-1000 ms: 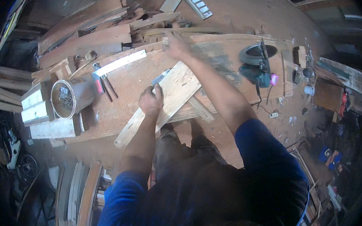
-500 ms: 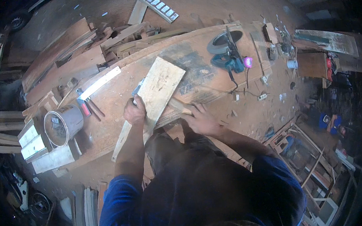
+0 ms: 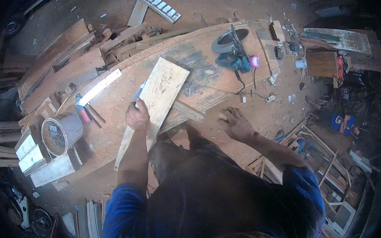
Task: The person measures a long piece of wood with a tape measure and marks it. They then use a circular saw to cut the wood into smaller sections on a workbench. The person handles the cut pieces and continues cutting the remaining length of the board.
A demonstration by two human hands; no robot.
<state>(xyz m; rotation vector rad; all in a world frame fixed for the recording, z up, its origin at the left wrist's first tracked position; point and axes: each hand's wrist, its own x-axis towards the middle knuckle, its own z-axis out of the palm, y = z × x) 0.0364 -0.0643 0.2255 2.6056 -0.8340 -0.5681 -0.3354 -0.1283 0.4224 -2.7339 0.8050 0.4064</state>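
A pale, wide wooden board (image 3: 166, 88) lies aslant on the workbench (image 3: 114, 116). My left hand (image 3: 137, 115) is closed round its left edge, next to a small bluish tool (image 3: 140, 89) that the board partly hides. Beneath the board a narrow wooden batten (image 3: 188, 111) sticks out to the right, past the bench's near edge. Another pale strip (image 3: 123, 147) runs down beside my left forearm. My right hand (image 3: 236, 124) hangs in the air right of the batten's end, touching nothing, with its fingers apart and slightly bent.
A circular saw (image 3: 232, 63), a tyre (image 3: 223, 45) and a pink tape measure (image 3: 254, 61) sit at the bench's right. On the left are a bucket (image 3: 72, 128), a try square (image 3: 100, 86) and pliers-like handles (image 3: 94, 115). Scrap planks (image 3: 62, 80) lie behind. Another person (image 3: 343, 122) is far right.
My right hand has come off the batten's end and moved right, into the air. My left hand keeps its place on the board. The whole view has shifted slightly.
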